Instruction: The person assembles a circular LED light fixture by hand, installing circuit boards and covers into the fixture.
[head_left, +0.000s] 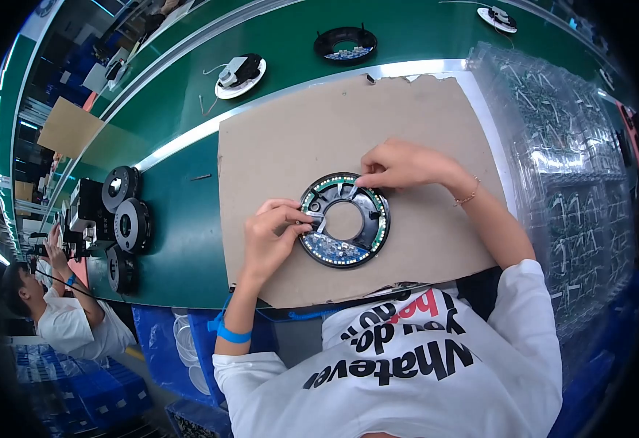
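Observation:
A round black ring-shaped housing point(370, 219) lies on the cardboard sheet point(297, 146) in front of me. Small light LEDs run along its edge on a green circuit strip, and a blue circuit board point(334, 250) fills its near part. My left hand point(272, 237) is at the ring's left side, thumb and forefinger pinched by a pale thin strip point(322, 222). From the far right, my right hand point(400, 166) reaches over the rim, its fingers closed on the end of another pale strip point(352, 193). Whether the two strips are one piece, I cannot tell.
Clear plastic trays point(567, 182) of wired parts are stacked at the right. Beyond the cardboard, a green conveyor carries a black ring point(345, 45) and a white round unit point(241, 77). Several black ring units point(131, 225) stand at the left, near a co-worker point(71, 314).

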The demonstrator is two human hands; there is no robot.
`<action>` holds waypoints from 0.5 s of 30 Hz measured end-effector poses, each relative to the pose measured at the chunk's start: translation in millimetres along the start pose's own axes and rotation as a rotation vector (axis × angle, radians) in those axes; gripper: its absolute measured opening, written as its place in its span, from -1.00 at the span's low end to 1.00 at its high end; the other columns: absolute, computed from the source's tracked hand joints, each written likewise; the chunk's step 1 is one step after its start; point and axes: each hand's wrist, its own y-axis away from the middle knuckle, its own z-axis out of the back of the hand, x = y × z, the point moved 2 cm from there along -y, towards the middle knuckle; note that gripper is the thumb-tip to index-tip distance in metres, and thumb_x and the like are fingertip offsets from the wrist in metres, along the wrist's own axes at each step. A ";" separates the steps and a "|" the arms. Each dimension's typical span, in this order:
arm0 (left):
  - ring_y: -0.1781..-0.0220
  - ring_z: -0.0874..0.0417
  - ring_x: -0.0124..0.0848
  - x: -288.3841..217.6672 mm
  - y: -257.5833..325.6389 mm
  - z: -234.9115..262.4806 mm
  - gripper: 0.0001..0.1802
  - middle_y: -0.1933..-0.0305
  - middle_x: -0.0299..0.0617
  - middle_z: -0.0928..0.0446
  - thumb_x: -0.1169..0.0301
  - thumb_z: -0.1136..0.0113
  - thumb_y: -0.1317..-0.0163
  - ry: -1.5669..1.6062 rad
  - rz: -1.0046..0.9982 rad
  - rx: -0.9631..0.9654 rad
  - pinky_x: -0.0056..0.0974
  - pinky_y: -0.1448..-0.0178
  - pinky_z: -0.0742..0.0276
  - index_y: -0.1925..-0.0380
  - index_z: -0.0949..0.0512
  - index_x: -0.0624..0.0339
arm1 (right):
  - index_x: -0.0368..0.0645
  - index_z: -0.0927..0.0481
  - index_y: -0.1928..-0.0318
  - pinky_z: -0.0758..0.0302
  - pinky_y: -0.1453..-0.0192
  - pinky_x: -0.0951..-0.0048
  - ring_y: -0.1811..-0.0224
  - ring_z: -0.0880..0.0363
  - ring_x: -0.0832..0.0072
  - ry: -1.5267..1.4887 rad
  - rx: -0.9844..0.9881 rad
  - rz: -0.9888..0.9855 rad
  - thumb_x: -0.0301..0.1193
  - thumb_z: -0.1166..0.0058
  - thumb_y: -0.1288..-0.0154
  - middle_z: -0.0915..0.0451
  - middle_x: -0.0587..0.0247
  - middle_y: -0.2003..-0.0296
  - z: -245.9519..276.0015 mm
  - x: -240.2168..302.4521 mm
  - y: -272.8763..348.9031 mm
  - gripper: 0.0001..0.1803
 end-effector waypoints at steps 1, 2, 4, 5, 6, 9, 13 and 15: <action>0.17 -0.58 -0.29 -2.7 0.7 -1.1 -0.79 0.48 -0.22 -0.59 0.71 -0.25 0.23 0.001 -0.004 -0.002 -0.27 0.12 -0.54 0.50 -0.62 0.23 | -0.31 -0.55 0.43 -0.42 0.53 0.49 0.65 -0.49 0.54 0.013 0.011 0.022 -0.18 -0.06 -0.21 -0.53 0.24 0.63 -2.1 -1.6 -1.8 -0.63; 0.23 -0.57 -0.30 -6.6 1.5 -1.8 -0.79 0.50 -0.22 -0.58 0.72 -0.24 0.24 -0.029 -0.041 -0.027 -0.24 0.10 -0.55 0.53 -0.61 0.23 | -0.31 -0.56 0.40 -0.43 0.53 0.49 0.66 -0.51 0.53 0.026 0.022 0.043 -0.16 -0.05 -0.20 -0.54 0.22 0.62 -3.8 -3.5 -3.5 -0.61; 0.28 -0.55 -0.31 -9.5 3.3 -1.5 -0.79 0.52 -0.23 -0.57 0.74 -0.23 0.26 -0.063 -0.076 -0.056 -0.22 0.08 -0.55 0.56 -0.60 0.23 | -0.31 -0.56 0.40 -0.43 0.53 0.50 0.64 -0.51 0.53 0.008 0.007 0.092 -0.17 -0.06 -0.20 -0.55 0.22 0.60 -5.9 -9.8 -8.0 -0.63; 0.31 -0.54 -0.31 -10.7 4.2 -1.0 -0.79 0.52 -0.24 -0.57 0.74 -0.22 0.26 -0.091 -0.127 -0.091 -0.20 0.06 -0.56 0.58 -0.59 0.23 | -0.31 -0.55 0.39 -0.43 0.53 0.50 0.63 -0.51 0.54 -0.012 -0.007 0.138 -0.19 -0.07 -0.19 -0.55 0.21 0.57 -5.7 -10.6 -9.3 -0.64; 0.34 -0.52 -0.31 -12.9 4.0 -0.8 -0.80 0.52 -0.25 -0.57 0.75 -0.21 0.27 -0.117 -0.183 -0.125 -0.18 0.04 -0.56 0.60 -0.58 0.23 | -0.31 -0.55 0.39 -0.43 0.53 0.50 0.63 -0.51 0.54 -0.007 -0.011 0.138 -0.19 -0.07 -0.19 -0.55 0.21 0.57 -3.6 -7.9 -7.5 -0.64; 0.34 -0.51 -0.31 -21.4 0.7 -0.6 -0.80 0.52 -0.26 -0.57 0.75 -0.21 0.26 -0.119 -0.220 -0.185 -0.13 0.00 -0.55 0.60 -0.57 0.23 | -0.30 -0.54 0.37 -0.41 0.54 0.52 0.62 -0.48 0.58 -0.193 -0.005 0.040 -0.19 -0.04 -0.21 -0.53 0.25 0.57 1.6 -1.8 -4.7 -0.65; 0.33 -0.52 -0.31 -23.9 -9.2 -0.7 -0.79 0.51 -0.26 -0.58 0.75 -0.22 0.26 -0.123 -0.219 -0.239 -0.19 0.05 -0.55 0.59 -0.57 0.22 | -0.29 -0.53 0.35 -0.37 0.54 0.57 0.62 -0.38 0.63 -0.309 0.023 0.047 -0.19 0.01 -0.25 -0.46 0.36 0.59 9.0 -1.3 -10.6 -0.65; 0.32 -0.52 -0.31 -21.6 -14.0 -0.7 -0.81 0.48 -0.26 -0.59 0.72 -0.24 0.23 -0.143 -0.128 -0.277 -0.23 0.14 -0.51 0.57 -0.58 0.21 | -0.29 -0.53 0.34 -0.36 0.54 0.59 0.62 -0.36 0.64 -0.331 0.011 0.072 -0.18 0.03 -0.26 -0.45 0.39 0.59 12.8 -4.0 -15.2 -0.64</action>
